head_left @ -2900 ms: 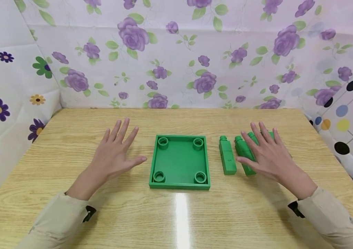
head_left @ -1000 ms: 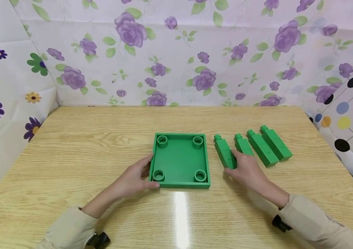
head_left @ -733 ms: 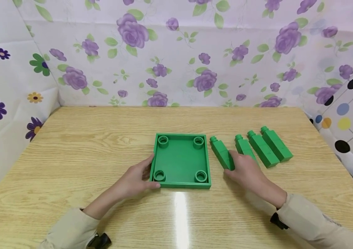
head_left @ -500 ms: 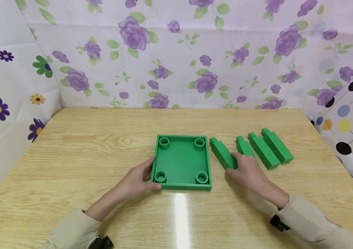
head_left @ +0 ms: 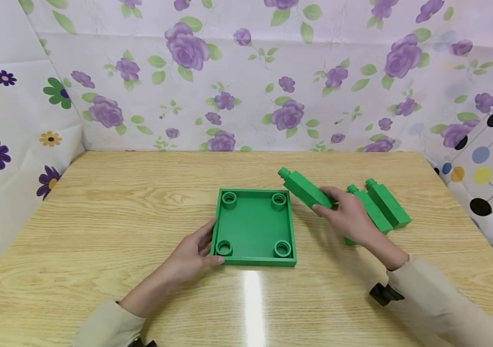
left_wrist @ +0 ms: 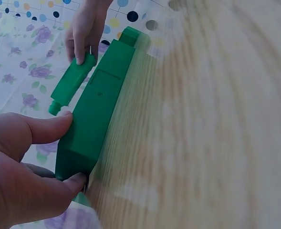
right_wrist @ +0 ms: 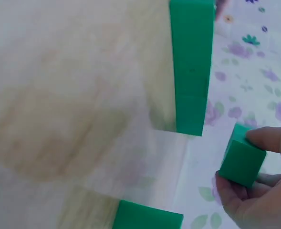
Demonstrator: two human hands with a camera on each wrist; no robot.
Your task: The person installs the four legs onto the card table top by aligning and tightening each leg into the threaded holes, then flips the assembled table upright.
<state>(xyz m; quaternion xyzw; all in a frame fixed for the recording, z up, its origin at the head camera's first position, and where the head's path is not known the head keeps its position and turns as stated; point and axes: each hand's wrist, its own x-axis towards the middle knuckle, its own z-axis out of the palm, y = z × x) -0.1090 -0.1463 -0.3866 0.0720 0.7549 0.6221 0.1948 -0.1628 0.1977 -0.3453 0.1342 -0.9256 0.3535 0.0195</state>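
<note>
A green square toy table top (head_left: 253, 226) lies with its raised rim upward, a round socket in each corner. My left hand (head_left: 185, 255) grips its near left corner, thumb along the front edge, fingers on the left side. My right hand (head_left: 350, 214) pinches the square end of a green toy table leg (head_left: 305, 188) between thumb and fingers. That leg is tilted in the air right of the table top, its threaded tip pointing left and away. In the right wrist view the leg's square end (right_wrist: 243, 162) shows between thumb and fingers.
Right of the table top lie more green legs: one (head_left: 370, 207) partly behind my right hand, another (head_left: 387, 202) at far right, and one mostly hidden under the hand. The wooden table (head_left: 142, 193) meets a flowered cloth (head_left: 246, 96) at the back.
Both hands, spread open at first, came down to the table top and a leg. The right hand slid that leg left, then lifted it; the left hand kept its grip.
</note>
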